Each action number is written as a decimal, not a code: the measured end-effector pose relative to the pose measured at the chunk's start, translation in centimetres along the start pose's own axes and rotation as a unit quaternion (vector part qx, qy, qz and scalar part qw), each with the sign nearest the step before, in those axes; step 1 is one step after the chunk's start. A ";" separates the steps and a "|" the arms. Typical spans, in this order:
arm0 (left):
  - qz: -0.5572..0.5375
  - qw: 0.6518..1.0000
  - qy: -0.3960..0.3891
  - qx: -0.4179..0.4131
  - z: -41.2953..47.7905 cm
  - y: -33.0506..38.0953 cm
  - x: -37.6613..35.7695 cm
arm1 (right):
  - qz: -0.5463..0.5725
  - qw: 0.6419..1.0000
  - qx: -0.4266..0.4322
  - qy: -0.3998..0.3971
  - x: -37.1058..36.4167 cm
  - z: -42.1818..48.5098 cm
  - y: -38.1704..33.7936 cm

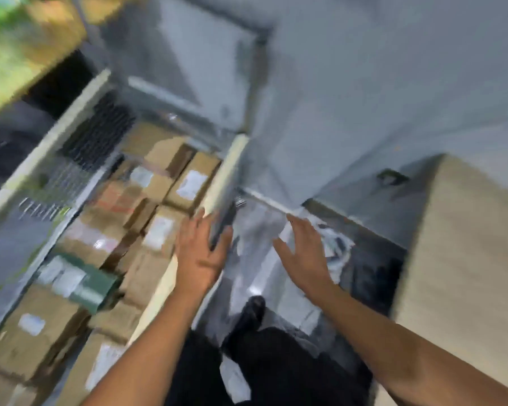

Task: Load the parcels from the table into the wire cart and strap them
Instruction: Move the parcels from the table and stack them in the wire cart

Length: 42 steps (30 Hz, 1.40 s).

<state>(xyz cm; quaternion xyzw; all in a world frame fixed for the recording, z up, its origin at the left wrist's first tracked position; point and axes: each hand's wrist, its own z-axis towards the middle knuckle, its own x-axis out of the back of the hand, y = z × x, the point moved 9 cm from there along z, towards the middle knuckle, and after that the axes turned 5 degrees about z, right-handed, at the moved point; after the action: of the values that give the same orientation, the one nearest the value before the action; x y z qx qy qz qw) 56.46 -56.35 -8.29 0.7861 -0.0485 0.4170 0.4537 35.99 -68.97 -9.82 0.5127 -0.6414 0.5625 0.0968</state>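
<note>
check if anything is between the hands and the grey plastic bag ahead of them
Nothing visible does. The grey plastic bag lies in the gap between the open left hand and right hand. The wire cart's pale rail stands just left of it, though the picture is blurred.

I can read nothing from here: motion smears the whole view. White paper labels [191, 183] sit on the brown cardboard parcels [121, 200] inside the grey wire-mesh cart [79, 148]. One is on the box at the far right corner, another [159, 231] on the box just nearer me, and one [31, 323] on the large box at lower left. The dark green parcel [97, 288] carries pale labels too. All the print is a blur.
</note>
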 end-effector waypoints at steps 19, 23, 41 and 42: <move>-0.021 0.785 -0.493 -0.375 -18.3 52.2 -46.8 | 0.196 0.680 -0.423 0.566 35.8 -35.3 41.1; 0.004 0.761 -0.502 -0.411 -21.7 59.1 -55.8 | 0.185 0.641 -0.471 0.577 35.7 -38.0 46.9; -0.042 0.816 -0.507 -0.275 -23.6 70.1 -77.2 | 0.035 0.661 -0.622 0.419 30.1 -31.7 58.0; -0.049 0.817 -0.504 -0.276 -23.1 69.6 -76.6 | 0.037 0.661 -0.620 0.420 30.1 -31.7 57.9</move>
<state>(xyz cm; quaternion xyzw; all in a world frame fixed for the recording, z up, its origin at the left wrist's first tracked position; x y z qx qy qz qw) -38.97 -102.68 -9.52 0.7293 -0.3448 -0.0913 0.5839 -36.53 -68.63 -13.69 0.0186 -0.7515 0.1932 0.6305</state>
